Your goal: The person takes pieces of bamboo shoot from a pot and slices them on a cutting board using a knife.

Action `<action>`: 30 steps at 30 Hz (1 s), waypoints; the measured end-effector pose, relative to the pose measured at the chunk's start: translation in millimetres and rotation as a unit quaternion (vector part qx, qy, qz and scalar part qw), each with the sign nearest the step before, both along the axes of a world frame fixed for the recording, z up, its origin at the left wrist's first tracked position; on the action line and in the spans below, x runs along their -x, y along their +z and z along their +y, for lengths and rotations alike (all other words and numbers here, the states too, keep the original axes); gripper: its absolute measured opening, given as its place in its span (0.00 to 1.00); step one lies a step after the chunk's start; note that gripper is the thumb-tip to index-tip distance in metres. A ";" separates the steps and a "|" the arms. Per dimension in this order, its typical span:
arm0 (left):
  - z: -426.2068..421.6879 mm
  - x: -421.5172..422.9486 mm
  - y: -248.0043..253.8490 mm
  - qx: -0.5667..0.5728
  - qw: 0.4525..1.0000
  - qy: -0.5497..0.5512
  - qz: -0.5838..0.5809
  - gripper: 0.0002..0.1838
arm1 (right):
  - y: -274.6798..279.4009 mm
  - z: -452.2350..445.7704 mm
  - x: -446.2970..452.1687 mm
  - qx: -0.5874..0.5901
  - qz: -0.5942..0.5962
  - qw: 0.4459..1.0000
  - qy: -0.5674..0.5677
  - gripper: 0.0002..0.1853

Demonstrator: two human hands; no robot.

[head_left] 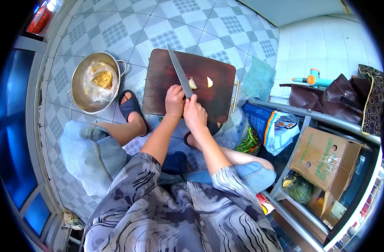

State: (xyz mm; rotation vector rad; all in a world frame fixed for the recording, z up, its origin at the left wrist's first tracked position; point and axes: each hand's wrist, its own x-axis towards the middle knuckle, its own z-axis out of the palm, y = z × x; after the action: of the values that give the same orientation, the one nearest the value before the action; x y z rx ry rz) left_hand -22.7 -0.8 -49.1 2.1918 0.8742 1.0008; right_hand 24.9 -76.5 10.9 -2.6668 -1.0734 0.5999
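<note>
A long-bladed knife [180,71] points away from me over the dark wooden cutting board [162,94]. My right hand [195,114] is wrapped around its handle. Close beside the blade's left side, my left hand [175,101] has its fingers curled in; whatever they may hold is hidden. Two small pale pieces of food lie on the board to the right of the blade: one piece [192,83] right by the blade, another piece [209,82] a little farther right.
On the tiled floor at left stands a metal pot [76,90] holding a plastic bag [100,82] of yellowish food. Green peppers [248,142] lie at right, near a blue-and-white bag [280,130]. A metal rack [301,216] holds a cardboard box [320,157] and a dark green squash [300,188].
</note>
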 end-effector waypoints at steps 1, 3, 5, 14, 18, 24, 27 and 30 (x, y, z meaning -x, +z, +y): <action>-1.0 -0.5 0.2 -0.002 1.000 0.005 0.000 0.12 | -2.6 -2.7 -0.4 -0.008 -0.006 1.000 0.003 0.13; -3.3 0.0 -0.1 -0.019 1.000 0.001 0.005 0.12 | -1.5 -13.6 1.9 -0.011 -0.018 1.000 0.001 0.13; -2.2 0.0 0.8 -0.037 0.999 0.000 0.009 0.11 | -1.3 -30.3 10.3 -0.016 -0.030 0.999 0.001 0.14; 0.7 -3.2 0.6 -0.009 1.000 -0.001 0.001 0.12 | -13.2 -19.1 8.9 -0.025 -0.041 0.999 -0.023 0.14; 1.1 -1.5 -0.3 -0.002 1.000 -0.003 0.003 0.10 | -16.6 5.0 -2.5 -0.042 -0.054 0.998 -0.011 0.14; -1.8 -3.4 1.6 -0.029 0.999 -0.006 0.015 0.14 | -6.7 -45.9 22.5 0.030 -0.039 0.998 -0.045 0.14; -0.4 -4.8 1.0 -0.028 0.999 -0.007 0.018 0.15 | -12.2 -56.6 26.2 0.053 -0.027 0.997 -0.056 0.12; 0.1 -3.9 -2.4 -0.032 0.999 -0.005 0.025 0.15 | -8.8 -29.8 13.3 0.027 -0.039 0.998 -0.051 0.12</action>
State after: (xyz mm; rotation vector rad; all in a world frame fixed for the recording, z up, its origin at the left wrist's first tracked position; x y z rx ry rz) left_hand -18.8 -0.7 -51.6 2.2816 0.8641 0.9867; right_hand 11.6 -106.3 2.1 -2.7924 -0.9460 0.5178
